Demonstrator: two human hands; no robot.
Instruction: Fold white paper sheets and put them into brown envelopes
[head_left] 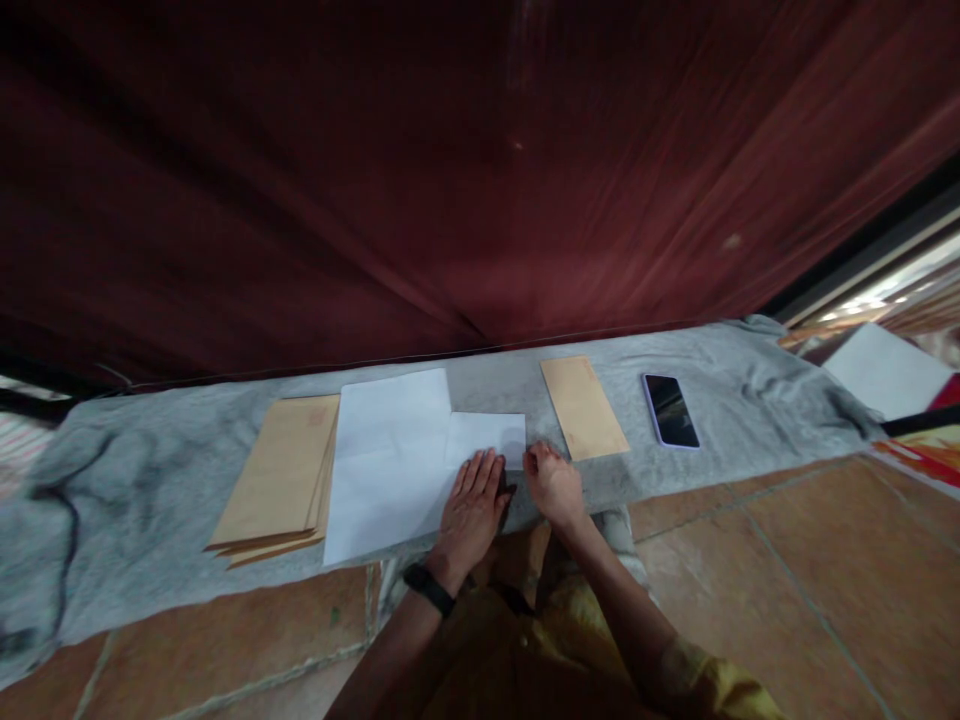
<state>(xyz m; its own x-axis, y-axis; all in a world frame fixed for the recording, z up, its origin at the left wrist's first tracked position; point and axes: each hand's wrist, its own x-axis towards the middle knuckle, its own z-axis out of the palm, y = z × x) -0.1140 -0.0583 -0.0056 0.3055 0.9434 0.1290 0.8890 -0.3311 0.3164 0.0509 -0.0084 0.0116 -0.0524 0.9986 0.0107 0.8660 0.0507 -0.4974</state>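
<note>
A small folded white paper [487,430] lies on the grey cloth in front of me. My left hand [472,500], with a dark band on its wrist, rests flat on the paper's lower part, fingers stretched out. At the paper's right edge is my right hand [553,482], its fingers curled closed; what they hold, if anything, is hidden. Larger white sheets [390,460] lie to the left, beside the folded paper. Just right of my right hand is a single brown envelope [585,407].
A stack of brown envelopes [277,470] lies left of the white sheets. A phone [671,410] with a purple case is at the right. The grey cloth [772,400] covers a long, narrow surface. Behind it hangs dark red fabric [450,180]; tiled floor [787,560] shows below.
</note>
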